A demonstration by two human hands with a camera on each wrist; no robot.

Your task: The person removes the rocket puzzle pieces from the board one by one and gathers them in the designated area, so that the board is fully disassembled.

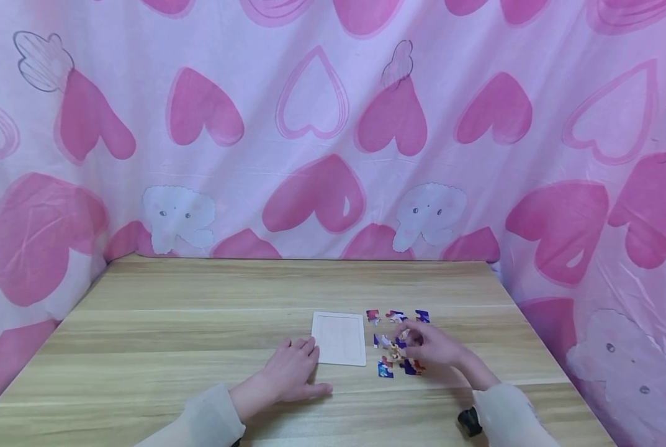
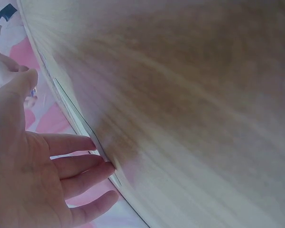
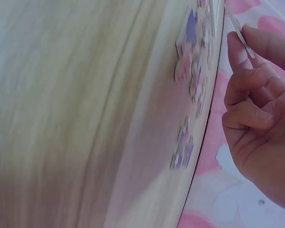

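Note:
A pale wooden puzzle board (image 1: pixel 338 339) with a raised rim lies flat on the table. My left hand (image 1: pixel 290 372) rests at its left side, fingers extended and fingertips touching its edge, thumb spread toward me. To the right of the board, my right hand (image 1: pixel 437 345) is raised over the loose puzzle pieces (image 1: pixel 385 368). Between thumb and index finger it pinches one thin puzzle piece (image 3: pixel 242 35), seen edge-on in the right wrist view. Its other fingers are curled. Several pieces lie in loose rows, purple, red and blue, some partly hidden by this hand.
The wood-grain table (image 1: pixel 198 323) extends around the board and pieces. Behind it and at both sides hangs a pink curtain (image 1: pixel 310 186) with hearts and white cartoon animals. A black strap piece (image 1: pixel 469 422) shows at my right sleeve.

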